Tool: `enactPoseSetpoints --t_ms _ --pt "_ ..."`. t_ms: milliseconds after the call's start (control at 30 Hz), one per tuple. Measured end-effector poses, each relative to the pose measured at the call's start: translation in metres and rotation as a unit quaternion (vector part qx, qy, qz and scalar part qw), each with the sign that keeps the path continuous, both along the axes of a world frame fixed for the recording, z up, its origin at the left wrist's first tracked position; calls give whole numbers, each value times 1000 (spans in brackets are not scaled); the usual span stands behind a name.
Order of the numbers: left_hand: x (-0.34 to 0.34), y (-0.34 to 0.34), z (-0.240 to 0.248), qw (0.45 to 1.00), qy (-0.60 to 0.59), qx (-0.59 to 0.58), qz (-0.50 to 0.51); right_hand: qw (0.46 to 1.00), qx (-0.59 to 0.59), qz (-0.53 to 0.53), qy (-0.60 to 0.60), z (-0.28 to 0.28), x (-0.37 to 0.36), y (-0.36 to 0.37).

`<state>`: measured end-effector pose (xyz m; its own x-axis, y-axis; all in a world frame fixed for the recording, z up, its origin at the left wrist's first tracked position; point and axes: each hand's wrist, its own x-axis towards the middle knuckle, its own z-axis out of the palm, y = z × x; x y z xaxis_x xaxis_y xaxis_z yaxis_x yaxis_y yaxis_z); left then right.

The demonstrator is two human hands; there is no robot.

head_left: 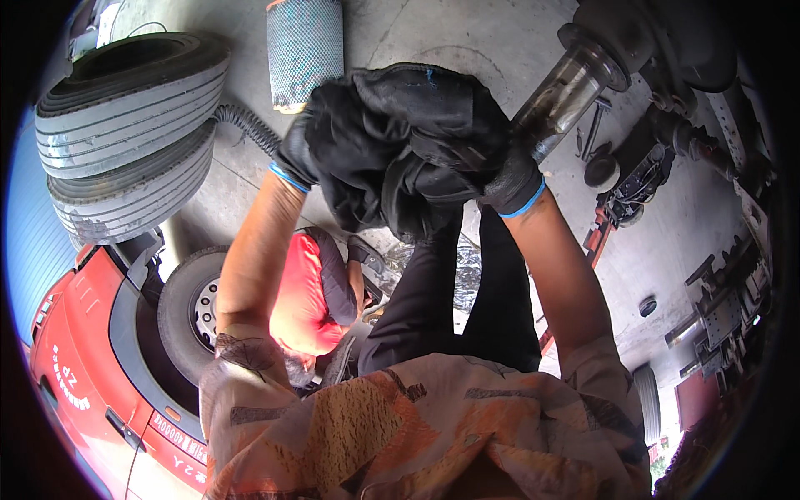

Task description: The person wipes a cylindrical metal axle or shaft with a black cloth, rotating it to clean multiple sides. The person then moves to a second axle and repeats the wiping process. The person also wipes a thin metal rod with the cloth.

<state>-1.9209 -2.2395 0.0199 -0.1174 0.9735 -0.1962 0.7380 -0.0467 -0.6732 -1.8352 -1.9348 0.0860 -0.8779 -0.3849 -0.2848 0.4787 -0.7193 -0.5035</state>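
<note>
Both my hands wear black gloves with blue cuffs and are raised in front of me. Between them is a crumpled black cloth bundle (383, 137), maybe a garment; its kind does not show clearly. My left hand (302, 148) grips its left side. On the right side, my right hand (507, 171) closes on the same cloth. The fingers blend into the dark folds, so their exact hold is partly hidden. Beyond my left hand stands a cylindrical mesh-covered filter (306, 50). A thick metal shaft (567, 92) with a flange lies past my right hand.
Two stacked tyres (133, 137) stand at the left, with a coiled black hose (247, 127) beside them. Below them is a red truck (92, 367) with a front wheel (196, 304). A person in a red shirt (304, 300) crouches near my legs. Metal parts (721, 308) line the right.
</note>
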Motion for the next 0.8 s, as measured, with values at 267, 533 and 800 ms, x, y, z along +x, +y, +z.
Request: enactPoseSetpoints --t_ms 267,533,800 --pt "18 90 50 855 -469 212 66 839 384 9 386 9 -21 18" --pt "44 97 28 518 -613 487 345 774 419 114 460 15 -70 35" --pt "78 98 29 298 -603 608 422 844 349 248 323 16 -87 50"
